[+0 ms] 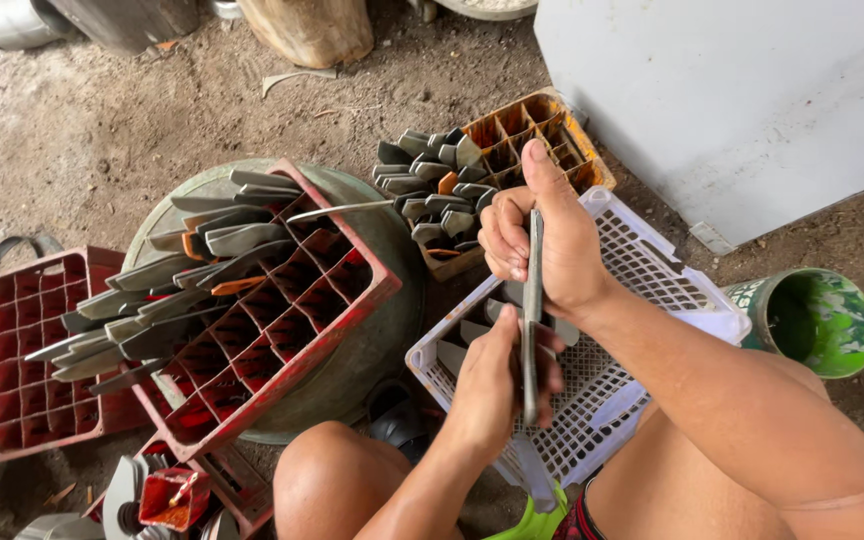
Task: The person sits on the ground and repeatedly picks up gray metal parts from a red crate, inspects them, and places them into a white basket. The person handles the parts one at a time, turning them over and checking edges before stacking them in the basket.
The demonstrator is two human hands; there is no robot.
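Blade (531, 320) held upright between both my hands over the white basket (652, 265), edge-on to the camera.
My right hand (544, 238) is clamped around the top end, thumb up; my left hand (497, 385) is wrapped round the lower end, fingers close to the edge. I judge a slip here could cut the left fingers, since the bare grip sits right on the metal. A dropped blade could land on my knee (327, 480) just below, or in the basket among other blades. Red crate (287, 320) of blades tilts on a round drum (392, 250) beside me and might tip; orange crate (537, 130) and green can (812, 320) sit near.
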